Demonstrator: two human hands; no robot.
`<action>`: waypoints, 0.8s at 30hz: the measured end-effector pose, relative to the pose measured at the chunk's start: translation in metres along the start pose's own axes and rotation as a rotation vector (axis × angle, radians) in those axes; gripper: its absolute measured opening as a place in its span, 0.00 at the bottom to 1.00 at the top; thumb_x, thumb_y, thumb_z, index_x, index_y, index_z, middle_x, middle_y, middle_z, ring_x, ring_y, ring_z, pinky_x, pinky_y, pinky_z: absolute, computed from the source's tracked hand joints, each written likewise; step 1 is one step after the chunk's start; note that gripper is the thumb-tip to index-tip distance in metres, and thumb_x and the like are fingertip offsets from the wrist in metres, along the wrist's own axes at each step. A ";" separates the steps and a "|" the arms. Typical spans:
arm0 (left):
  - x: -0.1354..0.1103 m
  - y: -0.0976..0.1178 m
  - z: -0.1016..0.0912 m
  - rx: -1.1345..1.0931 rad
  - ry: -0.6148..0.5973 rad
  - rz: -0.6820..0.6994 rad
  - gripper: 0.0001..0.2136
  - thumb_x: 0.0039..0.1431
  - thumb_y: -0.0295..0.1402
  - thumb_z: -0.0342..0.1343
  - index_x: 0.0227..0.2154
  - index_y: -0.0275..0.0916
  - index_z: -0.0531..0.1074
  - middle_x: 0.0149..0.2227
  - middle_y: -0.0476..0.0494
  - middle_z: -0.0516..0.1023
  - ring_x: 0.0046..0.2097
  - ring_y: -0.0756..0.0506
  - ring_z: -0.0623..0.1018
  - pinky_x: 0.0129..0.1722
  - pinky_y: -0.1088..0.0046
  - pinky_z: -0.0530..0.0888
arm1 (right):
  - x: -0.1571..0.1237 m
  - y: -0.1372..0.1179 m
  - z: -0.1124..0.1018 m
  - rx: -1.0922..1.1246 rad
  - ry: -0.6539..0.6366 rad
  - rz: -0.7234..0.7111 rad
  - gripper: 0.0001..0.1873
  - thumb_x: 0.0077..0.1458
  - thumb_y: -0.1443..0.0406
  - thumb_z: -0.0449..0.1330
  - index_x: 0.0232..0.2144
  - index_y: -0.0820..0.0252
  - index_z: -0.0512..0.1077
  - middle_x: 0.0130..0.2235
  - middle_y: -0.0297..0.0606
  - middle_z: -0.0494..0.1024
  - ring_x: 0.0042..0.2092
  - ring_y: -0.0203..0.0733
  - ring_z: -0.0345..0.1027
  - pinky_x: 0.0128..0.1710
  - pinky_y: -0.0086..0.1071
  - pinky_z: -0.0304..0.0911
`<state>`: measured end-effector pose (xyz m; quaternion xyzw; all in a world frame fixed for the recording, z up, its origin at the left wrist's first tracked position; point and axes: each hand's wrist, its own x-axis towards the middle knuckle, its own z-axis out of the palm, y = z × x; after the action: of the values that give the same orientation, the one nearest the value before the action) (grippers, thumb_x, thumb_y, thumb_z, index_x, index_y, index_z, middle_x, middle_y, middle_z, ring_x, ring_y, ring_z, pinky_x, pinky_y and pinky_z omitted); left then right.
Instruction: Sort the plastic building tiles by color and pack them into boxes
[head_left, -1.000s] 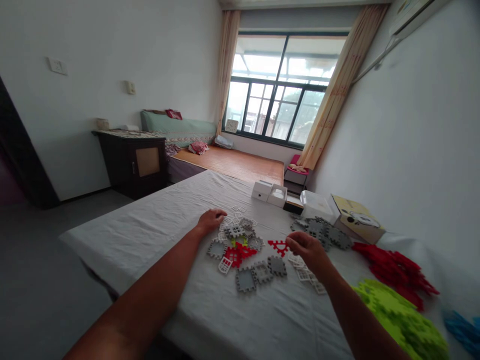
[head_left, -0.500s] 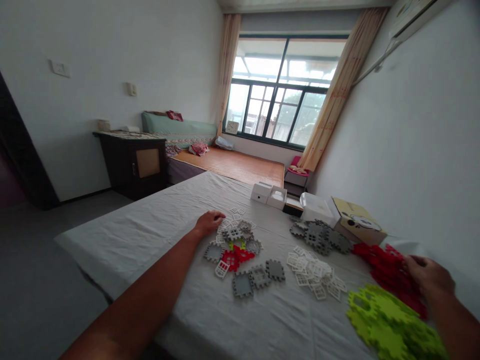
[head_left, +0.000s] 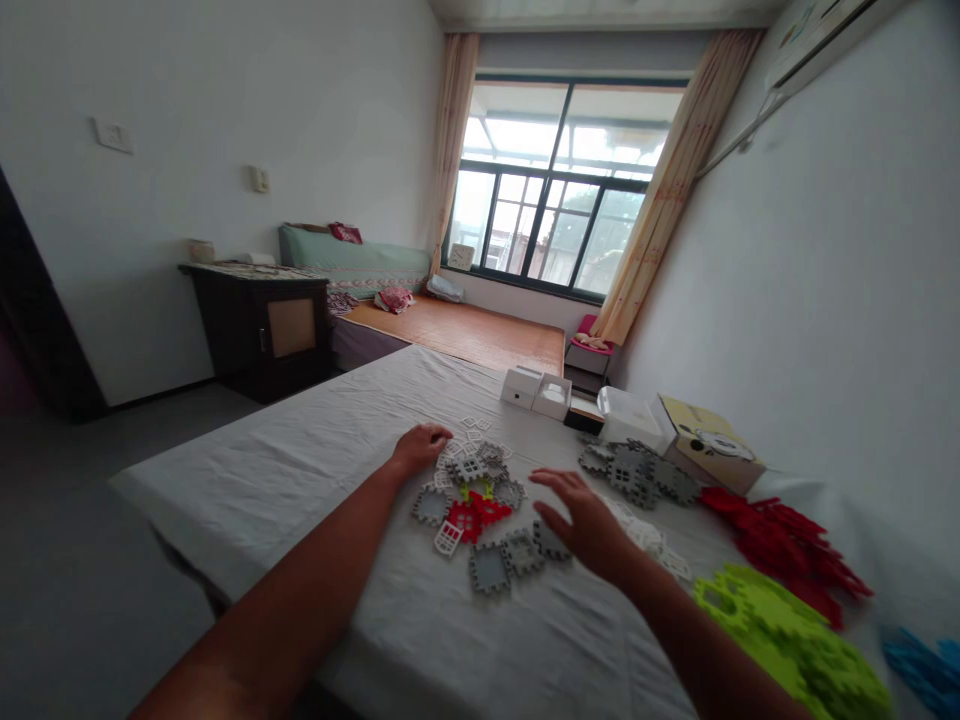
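My left hand rests at the far left edge of a mixed pile of building tiles, its fingers curled together. Whether anything is inside them is hidden. Over the pile's right side my right hand is open, thumb and fingers apart, with nothing seen between them. Below it a dark grey tile is partly covered. Red tiles, a grey window-frame tile and a white lattice window piece lie in the pile. Nearer me are a grey square tile and a grey frame tile.
Sorted heaps lie to the right: grey tiles, white window pieces partly behind my right arm, red tiles, lime-green tiles and blue pieces. Behind stand small white boxes, a clear plastic box and a yellow-topped carton.
My right hand has moved left from the red heap to the mixed pile, and its fingers have spread. My left hand has stayed in place.
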<state>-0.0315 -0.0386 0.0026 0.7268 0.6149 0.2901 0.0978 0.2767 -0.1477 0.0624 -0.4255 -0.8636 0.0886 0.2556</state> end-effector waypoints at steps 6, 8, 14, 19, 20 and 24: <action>0.001 -0.002 0.002 -0.026 0.001 0.006 0.13 0.53 0.34 0.49 0.38 0.43 0.77 0.41 0.50 0.79 0.43 0.48 0.76 0.45 0.77 0.68 | 0.007 -0.047 0.058 -0.112 -0.184 -0.096 0.22 0.59 0.59 0.49 0.56 0.46 0.61 0.59 0.33 0.63 0.60 0.48 0.52 0.56 0.46 0.54; 0.001 -0.002 0.001 -0.031 0.000 -0.006 0.13 0.53 0.34 0.49 0.38 0.44 0.77 0.41 0.50 0.79 0.43 0.48 0.76 0.44 0.77 0.69 | 0.007 -0.041 0.064 -0.103 -0.165 -0.120 0.19 0.60 0.60 0.49 0.53 0.45 0.64 0.57 0.33 0.66 0.57 0.46 0.56 0.54 0.44 0.56; 0.001 0.001 -0.001 -0.026 -0.005 -0.019 0.13 0.53 0.33 0.50 0.38 0.44 0.77 0.40 0.49 0.79 0.42 0.48 0.75 0.43 0.77 0.69 | 0.001 -0.031 0.058 -0.006 -0.088 -0.136 0.13 0.59 0.64 0.51 0.42 0.48 0.73 0.47 0.33 0.75 0.48 0.41 0.65 0.49 0.37 0.61; 0.001 0.001 -0.001 -0.033 -0.008 -0.010 0.13 0.53 0.33 0.50 0.38 0.44 0.77 0.41 0.49 0.79 0.43 0.48 0.75 0.42 0.77 0.69 | 0.000 -0.030 0.053 0.075 -0.020 -0.067 0.16 0.60 0.66 0.47 0.46 0.49 0.69 0.42 0.36 0.77 0.44 0.41 0.68 0.46 0.35 0.63; 0.001 0.000 0.000 -0.034 -0.008 -0.008 0.13 0.53 0.34 0.50 0.38 0.44 0.77 0.41 0.49 0.79 0.43 0.48 0.75 0.42 0.77 0.69 | 0.001 -0.029 0.053 0.094 0.003 -0.054 0.16 0.60 0.65 0.47 0.46 0.49 0.69 0.41 0.36 0.77 0.44 0.41 0.68 0.46 0.35 0.63; 0.002 -0.001 0.000 -0.025 0.001 -0.001 0.13 0.53 0.34 0.49 0.38 0.44 0.77 0.41 0.50 0.79 0.43 0.48 0.75 0.41 0.78 0.69 | 0.001 -0.026 0.050 0.154 0.137 0.026 0.12 0.59 0.62 0.49 0.43 0.52 0.69 0.40 0.36 0.76 0.42 0.41 0.69 0.44 0.34 0.64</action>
<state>-0.0319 -0.0366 0.0025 0.7251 0.6116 0.2981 0.1067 0.2324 -0.1598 0.0300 -0.4209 -0.8291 0.1288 0.3448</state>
